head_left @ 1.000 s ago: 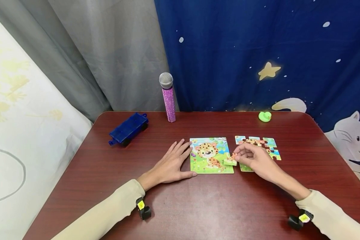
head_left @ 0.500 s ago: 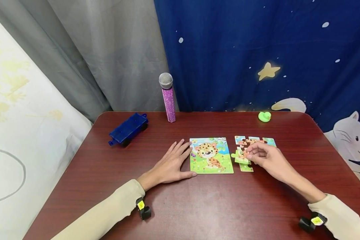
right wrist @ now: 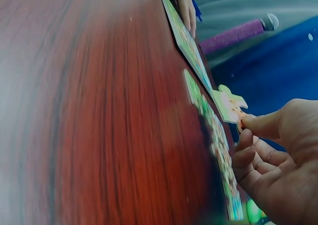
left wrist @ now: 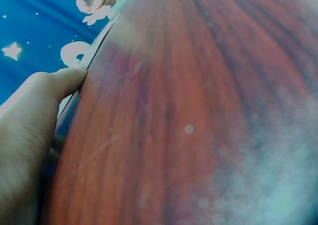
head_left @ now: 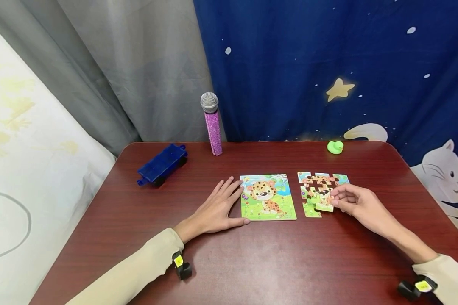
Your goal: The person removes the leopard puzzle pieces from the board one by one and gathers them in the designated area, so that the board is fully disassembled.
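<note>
My right hand (head_left: 362,207) pinches a puzzle piece (right wrist: 228,105) between thumb and fingertips. The piece has a green lower edge and an orange spotted part, and is held above several loose puzzle pieces (head_left: 312,209) laid out on the table. To their left lies a square puzzle board (head_left: 269,207) with a picture of a sitting leopard cub. My left hand (head_left: 217,209) rests on the table with fingers spread, its fingertips and thumb at the board's left edge. In the left wrist view only part of the left hand (left wrist: 35,111) shows. Some pieces are hidden behind the right hand.
A blue toy wagon (head_left: 163,164) lies at the table's back left. Near the back edge stands a microphone (head_left: 213,131) with a glittery purple handle. A green toy duck (head_left: 335,147) sits at the back right. Curtains (head_left: 290,63) hang behind the dark red table (head_left: 259,262).
My right hand has moved right, carrying the puzzle piece from the board's lower right corner to over the loose pieces. My left hand has stayed in place.
</note>
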The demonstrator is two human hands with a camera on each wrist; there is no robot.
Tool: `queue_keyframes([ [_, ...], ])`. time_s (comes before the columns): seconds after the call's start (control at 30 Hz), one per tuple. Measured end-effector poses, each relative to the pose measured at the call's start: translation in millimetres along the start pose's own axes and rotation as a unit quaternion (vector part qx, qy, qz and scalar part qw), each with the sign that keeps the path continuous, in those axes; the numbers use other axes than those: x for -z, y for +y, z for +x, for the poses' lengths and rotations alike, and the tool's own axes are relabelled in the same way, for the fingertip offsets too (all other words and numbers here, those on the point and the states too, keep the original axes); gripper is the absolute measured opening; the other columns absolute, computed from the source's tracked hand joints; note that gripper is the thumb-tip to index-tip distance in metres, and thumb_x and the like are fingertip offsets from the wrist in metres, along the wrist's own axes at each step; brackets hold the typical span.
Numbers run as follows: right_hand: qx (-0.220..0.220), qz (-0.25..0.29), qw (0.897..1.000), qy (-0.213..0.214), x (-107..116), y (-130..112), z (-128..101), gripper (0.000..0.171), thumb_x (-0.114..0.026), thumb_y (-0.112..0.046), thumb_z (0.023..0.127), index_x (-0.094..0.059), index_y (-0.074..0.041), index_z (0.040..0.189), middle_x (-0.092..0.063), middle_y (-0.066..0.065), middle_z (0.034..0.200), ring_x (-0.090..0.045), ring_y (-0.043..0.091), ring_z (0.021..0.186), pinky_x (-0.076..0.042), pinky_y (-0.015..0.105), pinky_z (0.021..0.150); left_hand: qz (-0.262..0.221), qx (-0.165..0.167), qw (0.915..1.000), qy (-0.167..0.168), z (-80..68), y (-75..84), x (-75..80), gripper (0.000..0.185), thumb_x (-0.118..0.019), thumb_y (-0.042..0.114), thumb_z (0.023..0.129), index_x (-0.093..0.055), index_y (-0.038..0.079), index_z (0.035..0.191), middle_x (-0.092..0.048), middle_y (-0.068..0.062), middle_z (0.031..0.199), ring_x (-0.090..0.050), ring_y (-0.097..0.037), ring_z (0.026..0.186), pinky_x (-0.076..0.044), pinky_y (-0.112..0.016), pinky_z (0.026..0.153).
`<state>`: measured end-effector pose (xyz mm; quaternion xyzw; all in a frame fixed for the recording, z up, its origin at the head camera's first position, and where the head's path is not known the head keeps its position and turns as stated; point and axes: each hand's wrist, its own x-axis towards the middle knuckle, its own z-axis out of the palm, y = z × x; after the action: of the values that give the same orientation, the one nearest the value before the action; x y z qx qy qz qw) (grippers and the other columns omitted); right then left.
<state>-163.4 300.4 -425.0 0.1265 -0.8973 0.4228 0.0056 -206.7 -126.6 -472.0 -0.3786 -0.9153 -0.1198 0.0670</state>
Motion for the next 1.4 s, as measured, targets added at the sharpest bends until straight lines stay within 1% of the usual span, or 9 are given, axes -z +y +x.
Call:
queue_keyframes([
  [0.2, -0.011, -0.001, 1.0, -0.013, 9.8, 10.2, -4.8, 0.021, -0.073, -0.016, 0.094, -0.068, -0.005, 0.112, -0.069, 0.009, 0.096, -0.067, 0.017, 0.08, -0.052, 0.021, 0.061, 0.001, -0.001, 1.0, 0.002, 0.0, 0.0, -0.1, 0.1, -0.048, 0.08, 0.088, -0.041, 0.005, 0.154, -0.029, -0.011, 0.164, -0.016, -0.035, 0.154, -0.015, -0.056, 0.123],
  [0.27, -0.018, 0.0, 1.0, -0.017, 11.6, 12.5, -5.9, 0.02, -0.072, -0.018, 0.095, -0.068, -0.006, 0.111, -0.069, 0.009, 0.096, -0.067, 0.016, 0.081, -0.053, 0.022, 0.062, 0.003, -0.001, 1.0, 0.003, 0.0, -0.1, -0.3, 0.1, -0.048, 0.08, 0.088, -0.042, 0.005, 0.154, -0.029, -0.011, 0.164, -0.016, -0.035, 0.154, -0.015, -0.056, 0.123],
  [0.33, -0.02, 0.002, 1.0, -0.02, 12.6, 14.7, -6.9, 0.019, -0.072, -0.019, 0.095, -0.068, -0.007, 0.11, -0.069, 0.009, 0.095, -0.067, 0.017, 0.079, -0.052, 0.023, 0.06, 0.005, -0.001, 1.0, 0.003, 0.1, -0.4, -0.8, 0.1, -0.048, 0.08, 0.088, -0.042, 0.005, 0.154, -0.028, -0.01, 0.164, -0.015, -0.035, 0.154, -0.014, -0.055, 0.123],
  [0.53, -0.005, 0.006, 1.0, -0.023, 11.7, 20.7, -8.4, 0.015, -0.072, -0.012, 0.094, -0.068, -0.006, 0.108, -0.069, 0.008, 0.093, -0.067, 0.015, 0.078, -0.051, 0.021, 0.061, 0.004, 0.0, 1.0, 0.001, -0.2, -0.5, -1.0, 0.1, -0.047, 0.08, 0.088, -0.041, 0.005, 0.154, -0.028, -0.01, 0.164, -0.016, -0.035, 0.154, -0.014, -0.055, 0.123],
  [0.67, 0.001, -0.014, 1.0, -0.022, 10.2, 23.7, -8.4, 0.014, -0.072, -0.01, 0.094, -0.069, -0.007, 0.108, -0.07, 0.006, 0.093, -0.068, 0.013, 0.079, -0.052, 0.017, 0.065, 0.002, 0.001, 1.0, 0.001, -0.6, -0.7, -0.9, 0.1, -0.048, 0.08, 0.088, -0.041, 0.005, 0.154, -0.029, -0.01, 0.164, -0.016, -0.036, 0.154, -0.014, -0.055, 0.123],
  [0.77, 0.004, -0.039, 0.999, -0.017, 9.9, 24.7, -8.6, 0.013, -0.072, -0.012, 0.094, -0.07, -0.01, 0.107, -0.071, 0.003, 0.092, -0.068, 0.012, 0.078, -0.051, 0.014, 0.067, 0.004, 0.001, 1.0, 0.001, -0.4, -0.9, -1.2, 0.1, -0.047, 0.08, 0.088, -0.041, 0.005, 0.154, -0.028, -0.01, 0.164, -0.016, -0.035, 0.154, -0.014, -0.055, 0.123],
  [1.03, 0.019, -0.093, 0.995, 0.007, 7.3, 24.6, -8.4, 0.01, -0.074, -0.016, 0.093, -0.073, -0.015, 0.103, -0.069, -0.004, 0.086, -0.065, 0.008, 0.071, -0.047, 0.012, 0.066, 0.004, 0.001, 1.0, -0.001, -0.2, -0.6, -1.2, 0.1, -0.047, 0.08, 0.088, -0.04, 0.006, 0.155, -0.027, -0.009, 0.165, -0.015, -0.035, 0.154, -0.014, -0.055, 0.123],
  [1.27, 0.022, -0.118, 0.993, 0.013, 7.3, 24.7, -9.2, 0.011, -0.076, -0.016, 0.092, -0.074, -0.016, 0.103, -0.07, -0.006, 0.086, -0.064, 0.005, 0.07, -0.045, 0.011, 0.066, 0.005, 0.002, 1.0, 0.0, 0.5, 0.0, 0.3, 0.101, -0.046, 0.081, 0.088, -0.04, 0.006, 0.155, -0.028, -0.01, 0.165, -0.016, -0.036, 0.154, -0.014, -0.056, 0.123],
  [1.4, 0.037, -0.132, 0.99, 0.019, 7.7, 24.2, -8.8, 0.014, -0.077, -0.014, 0.09, -0.074, -0.015, 0.103, -0.07, -0.007, 0.087, -0.063, 0.003, 0.069, -0.044, 0.01, 0.066, 0.004, 0.0, 1.0, -0.001, 1.0, -0.2, 0.2, 0.1, -0.047, 0.08, 0.088, -0.041, 0.005, 0.154, -0.028, -0.01, 0.165, -0.016, -0.036, 0.154, -0.014, -0.056, 0.123],
])
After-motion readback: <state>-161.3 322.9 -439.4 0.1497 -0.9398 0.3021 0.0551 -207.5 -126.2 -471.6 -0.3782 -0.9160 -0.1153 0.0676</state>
